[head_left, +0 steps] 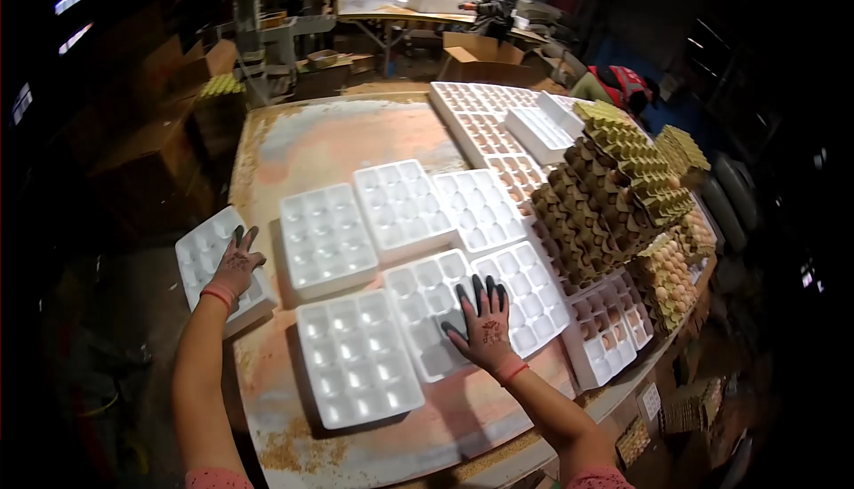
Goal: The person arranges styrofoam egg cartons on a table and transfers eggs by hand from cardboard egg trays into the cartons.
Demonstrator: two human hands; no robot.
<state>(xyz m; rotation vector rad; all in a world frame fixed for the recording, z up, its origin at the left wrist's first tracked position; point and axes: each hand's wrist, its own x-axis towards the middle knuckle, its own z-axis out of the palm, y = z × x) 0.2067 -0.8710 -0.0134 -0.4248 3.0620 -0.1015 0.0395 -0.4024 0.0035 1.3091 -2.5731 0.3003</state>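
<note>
My left hand [236, 268], in a pinkish glove with dark fingertips, lies on a white foam egg tray [206, 244] at the table's left edge, its fingers spread. The tray juts past that edge. My right hand [487, 327], gloved alike, has its fingers stretched out over the border between a white foam tray [427, 289] and a foam tray with shallower pockets [525, 298]. Whether its palm touches them I cannot tell. More white trays lie around: one at the front [358, 360], one behind it [327, 235], and others farther back [402, 209]. Their pockets hold no eggs.
Foam trays filled with eggs [489, 133] line the table's [338, 133] right side. A tall stack of pulp egg trays [596, 209] rises there, with loose eggs [667, 280] beside it. Cardboard boxes [142, 155] stand left. A person [498, 0] is at a far table; another [623, 84] bends at right.
</note>
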